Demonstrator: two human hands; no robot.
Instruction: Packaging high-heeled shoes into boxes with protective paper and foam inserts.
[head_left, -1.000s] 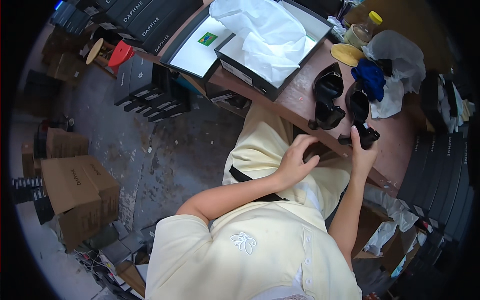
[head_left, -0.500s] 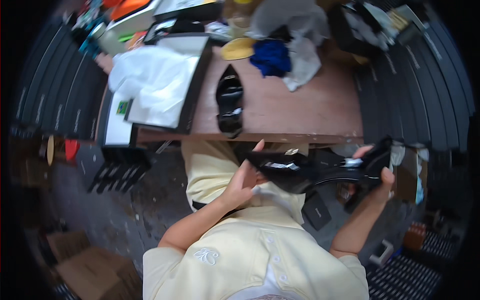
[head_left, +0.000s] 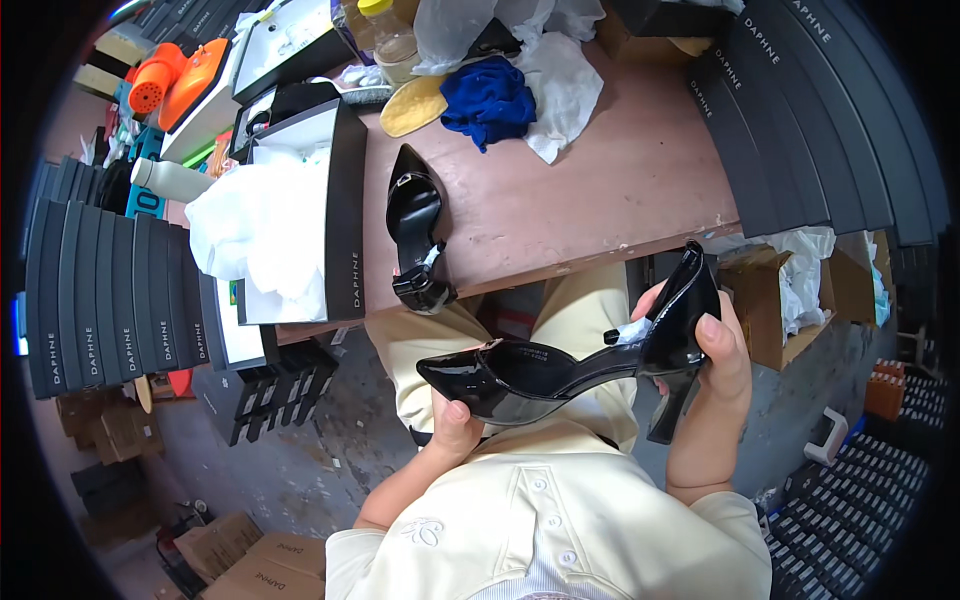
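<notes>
Black patent high-heeled shoe (head_left: 560, 370) held level over the lap — toe at 9 o'clock, heel at 3. Toe is pinched by the left hand (head_left: 452, 425); heel counter is clasped by the right hand (head_left: 712, 350). Its mate (head_left: 413, 230) is laid on the brown table (head_left: 600, 190) at 11 o'clock, beside an open shoebox (head_left: 300, 220) with white tissue.

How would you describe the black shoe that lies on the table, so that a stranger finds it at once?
Start at the brown wooden table and go to its near edge, just right of the open shoe box stuffed with white paper. There the shoe on the table lies alone with its pointed toe away from the person. Its twin, the held shoe, is in both hands.
</notes>
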